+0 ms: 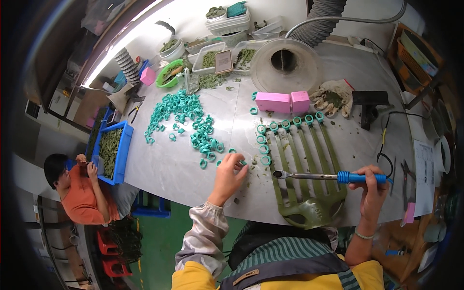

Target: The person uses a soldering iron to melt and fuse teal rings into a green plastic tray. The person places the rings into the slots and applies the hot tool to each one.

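The right hand (370, 187) gripped a blue-handled tool (314, 176) over the green pronged piece (315, 208); left of it, the left hand (228, 176) pinched a teal ring (243, 163). Steady, light contact seemed best.

A head-worn fisheye looks down over the worktable (169, 164).

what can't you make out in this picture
In the head view:
Part of the blue handle, covered by the right hand.
Lowest rings in the green ring pile, buried under others.
What the left hand grips, if anything, behind its fingers.
Print on the paper, too small.
What the co-worker's hands hold, too small.
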Demonstrator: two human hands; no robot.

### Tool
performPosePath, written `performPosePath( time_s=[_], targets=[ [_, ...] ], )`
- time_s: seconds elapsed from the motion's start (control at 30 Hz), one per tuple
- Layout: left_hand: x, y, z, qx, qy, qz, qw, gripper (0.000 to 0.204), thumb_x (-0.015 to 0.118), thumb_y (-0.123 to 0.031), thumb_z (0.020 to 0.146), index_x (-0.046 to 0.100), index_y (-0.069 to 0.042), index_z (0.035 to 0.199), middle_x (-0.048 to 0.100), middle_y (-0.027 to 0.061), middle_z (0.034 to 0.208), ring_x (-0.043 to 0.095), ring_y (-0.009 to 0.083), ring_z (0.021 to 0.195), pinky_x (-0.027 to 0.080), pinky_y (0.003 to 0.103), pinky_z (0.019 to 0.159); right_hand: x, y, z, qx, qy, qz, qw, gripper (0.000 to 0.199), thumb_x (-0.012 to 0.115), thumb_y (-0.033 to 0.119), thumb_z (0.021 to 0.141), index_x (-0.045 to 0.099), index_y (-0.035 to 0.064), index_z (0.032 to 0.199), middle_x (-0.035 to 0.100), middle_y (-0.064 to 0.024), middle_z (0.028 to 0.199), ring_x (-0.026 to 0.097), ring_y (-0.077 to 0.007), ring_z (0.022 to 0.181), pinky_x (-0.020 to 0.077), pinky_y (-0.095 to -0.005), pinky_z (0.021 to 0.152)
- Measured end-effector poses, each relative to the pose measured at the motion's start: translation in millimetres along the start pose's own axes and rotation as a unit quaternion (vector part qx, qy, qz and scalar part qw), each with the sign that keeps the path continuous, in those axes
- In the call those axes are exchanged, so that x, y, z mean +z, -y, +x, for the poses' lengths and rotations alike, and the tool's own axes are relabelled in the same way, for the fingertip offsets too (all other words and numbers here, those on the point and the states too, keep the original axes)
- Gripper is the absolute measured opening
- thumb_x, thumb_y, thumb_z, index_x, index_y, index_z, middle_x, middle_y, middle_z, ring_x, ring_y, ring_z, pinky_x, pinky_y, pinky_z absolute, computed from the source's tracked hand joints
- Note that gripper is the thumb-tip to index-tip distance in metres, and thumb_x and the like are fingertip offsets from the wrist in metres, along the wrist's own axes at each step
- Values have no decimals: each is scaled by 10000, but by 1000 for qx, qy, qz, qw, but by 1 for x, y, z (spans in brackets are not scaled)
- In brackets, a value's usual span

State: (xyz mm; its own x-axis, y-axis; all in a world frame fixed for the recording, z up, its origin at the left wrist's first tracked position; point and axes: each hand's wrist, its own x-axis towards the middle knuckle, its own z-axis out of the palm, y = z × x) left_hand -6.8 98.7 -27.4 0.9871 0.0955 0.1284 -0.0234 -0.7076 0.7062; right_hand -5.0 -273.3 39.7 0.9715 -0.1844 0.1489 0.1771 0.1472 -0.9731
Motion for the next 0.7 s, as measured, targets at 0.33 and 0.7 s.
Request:
performPosePath(
  time_s=[0.33,0.7],
  targets=[
    [-20,18,28,80,-66,153,983,286,705,-85,804,639,-37,1079,581,128,1001,582,305,946,475,376,859,1,4,-1,-1,-4,-5,1000,265,614,213,949,661,-32,857,675,-103,812,665,-171,583,573,-269,520],
    [-33,36,11,39,-76,40,996,180,700,-34,816,635,-26,984,633,105,974,616,244,884,508,352,776,-1,3,0,-1,-6,-15,1000,268,606,213,953,661,-32,858,675,-96,821,668,-170,582,576,-275,529]
  ],
)
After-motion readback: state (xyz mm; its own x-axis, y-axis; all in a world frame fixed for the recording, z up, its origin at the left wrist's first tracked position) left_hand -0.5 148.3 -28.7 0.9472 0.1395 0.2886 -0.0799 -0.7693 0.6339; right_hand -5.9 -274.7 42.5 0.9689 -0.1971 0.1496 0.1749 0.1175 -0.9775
